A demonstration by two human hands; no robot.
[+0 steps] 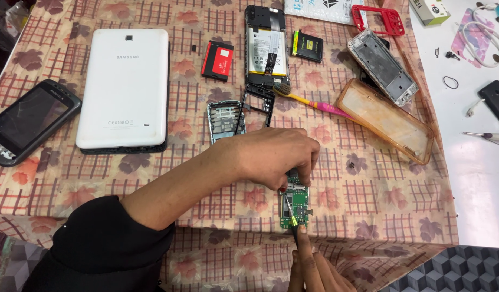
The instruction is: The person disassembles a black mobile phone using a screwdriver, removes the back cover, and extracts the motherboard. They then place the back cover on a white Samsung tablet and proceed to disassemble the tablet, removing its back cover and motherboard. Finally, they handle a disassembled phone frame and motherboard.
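Note:
My left hand (276,157) reaches in from the lower left and pinches the top end of a small green circuit board (296,207) lying on the patterned tablecloth (368,189) near the table's front edge. My right hand (314,273) comes up from the bottom edge, fingers closed on a thin screwdriver (293,219) with a yellow-green shaft. Its tip touches the left side of the board. Most of the right hand is cut off by the frame.
A white tablet (125,86) lies face down at upper left, a dark cracked phone (27,121) beside it. Behind my hands lie a keypad frame (223,119), an opened phone with battery (266,46), loose batteries (217,59), a toothbrush (309,100), and an orange clear case (387,119).

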